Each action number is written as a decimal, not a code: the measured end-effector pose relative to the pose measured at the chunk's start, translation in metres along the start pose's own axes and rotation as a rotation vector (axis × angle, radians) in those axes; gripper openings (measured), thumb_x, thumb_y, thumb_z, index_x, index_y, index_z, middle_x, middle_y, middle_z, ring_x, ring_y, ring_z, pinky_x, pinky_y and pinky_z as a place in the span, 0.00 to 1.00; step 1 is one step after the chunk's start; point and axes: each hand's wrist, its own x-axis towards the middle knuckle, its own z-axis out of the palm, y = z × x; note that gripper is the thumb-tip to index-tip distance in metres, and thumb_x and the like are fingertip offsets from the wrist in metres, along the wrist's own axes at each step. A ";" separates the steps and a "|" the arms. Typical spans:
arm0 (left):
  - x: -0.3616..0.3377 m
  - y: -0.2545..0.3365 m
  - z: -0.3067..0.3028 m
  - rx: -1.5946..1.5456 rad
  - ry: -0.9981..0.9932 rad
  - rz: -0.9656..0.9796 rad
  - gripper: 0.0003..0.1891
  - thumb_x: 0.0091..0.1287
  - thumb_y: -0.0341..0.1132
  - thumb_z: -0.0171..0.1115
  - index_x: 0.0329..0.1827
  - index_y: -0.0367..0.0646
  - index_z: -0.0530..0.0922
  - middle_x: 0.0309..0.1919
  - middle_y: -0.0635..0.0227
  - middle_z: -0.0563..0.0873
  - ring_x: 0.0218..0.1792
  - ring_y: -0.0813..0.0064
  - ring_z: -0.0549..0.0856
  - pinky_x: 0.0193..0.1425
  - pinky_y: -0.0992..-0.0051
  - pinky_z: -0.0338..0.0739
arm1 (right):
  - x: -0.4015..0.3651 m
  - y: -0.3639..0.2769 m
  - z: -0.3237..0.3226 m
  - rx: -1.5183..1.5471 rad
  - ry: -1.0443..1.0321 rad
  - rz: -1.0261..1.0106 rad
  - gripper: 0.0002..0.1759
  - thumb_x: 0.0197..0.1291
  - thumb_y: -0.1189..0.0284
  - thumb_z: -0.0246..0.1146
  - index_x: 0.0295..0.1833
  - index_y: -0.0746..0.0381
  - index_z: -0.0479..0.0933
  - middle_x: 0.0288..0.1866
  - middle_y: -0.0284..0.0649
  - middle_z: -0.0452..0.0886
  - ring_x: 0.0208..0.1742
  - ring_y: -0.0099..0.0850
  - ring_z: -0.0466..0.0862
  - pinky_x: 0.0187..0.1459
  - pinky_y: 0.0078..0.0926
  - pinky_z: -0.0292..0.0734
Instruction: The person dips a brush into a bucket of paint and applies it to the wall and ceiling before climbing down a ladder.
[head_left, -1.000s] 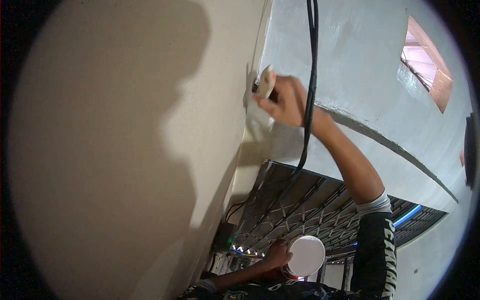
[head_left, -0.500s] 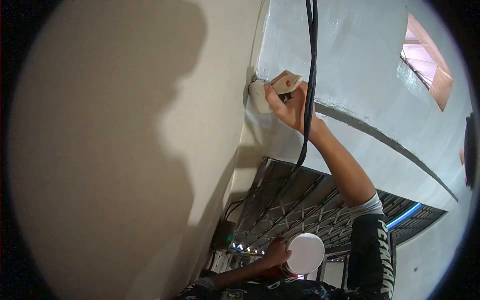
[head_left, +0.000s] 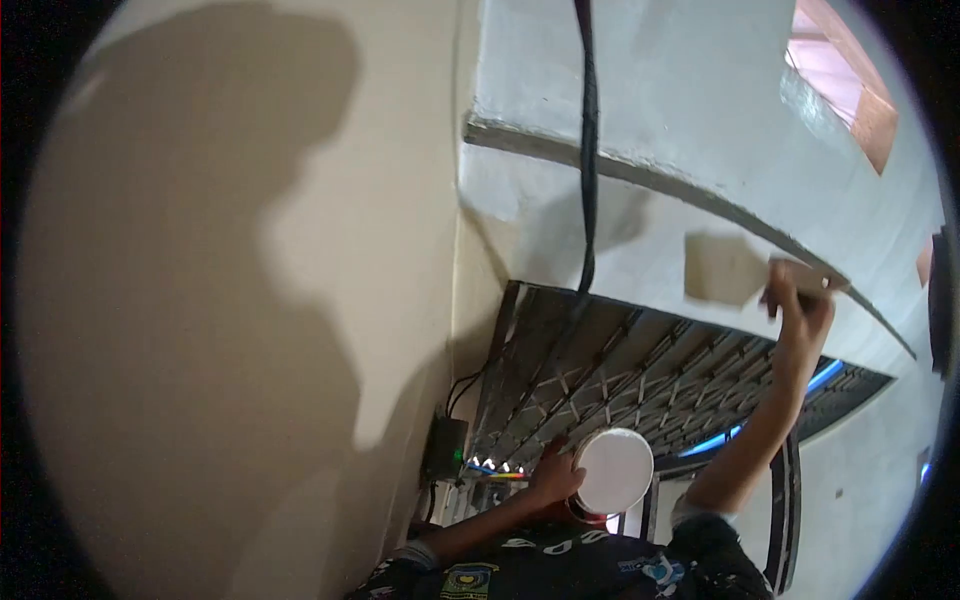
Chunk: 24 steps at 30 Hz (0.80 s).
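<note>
My right hand [head_left: 797, 303] is closed around the handle of a wide, flat paintbrush [head_left: 728, 269]. The cream bristles point left and overlap the white band of wall [head_left: 640, 225] just below a grey ledge [head_left: 700, 195]. A small hole shows at the far end of the brush's handle. Lower down, close to my chest, my left hand [head_left: 556, 478] grips the side of a round paint bucket [head_left: 614, 470], whose wide round top looks white all over. Part of the bucket's reddish side shows under the rim.
A beige wall [head_left: 180, 300] with a large shadow fills the left. Black cables [head_left: 588, 150] hang down in front of the white wall. A dark folding metal grille [head_left: 600, 380] lies below the band. A small black box [head_left: 446, 448] with a green light is on the left wall.
My right hand has carried the brush from the corner by the beige wall rightward and down along the band. My left hand still grips the bucket. The view has shifted slightly.
</note>
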 end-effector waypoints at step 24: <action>-0.003 0.029 -0.023 -0.053 0.006 -0.135 0.16 0.59 0.38 0.57 0.35 0.29 0.81 0.30 0.44 0.85 0.31 0.49 0.85 0.38 0.55 0.78 | -0.277 0.111 -0.007 -0.362 -0.641 0.606 0.14 0.59 0.65 0.71 0.43 0.62 0.77 0.31 0.48 0.84 0.32 0.45 0.86 0.36 0.38 0.78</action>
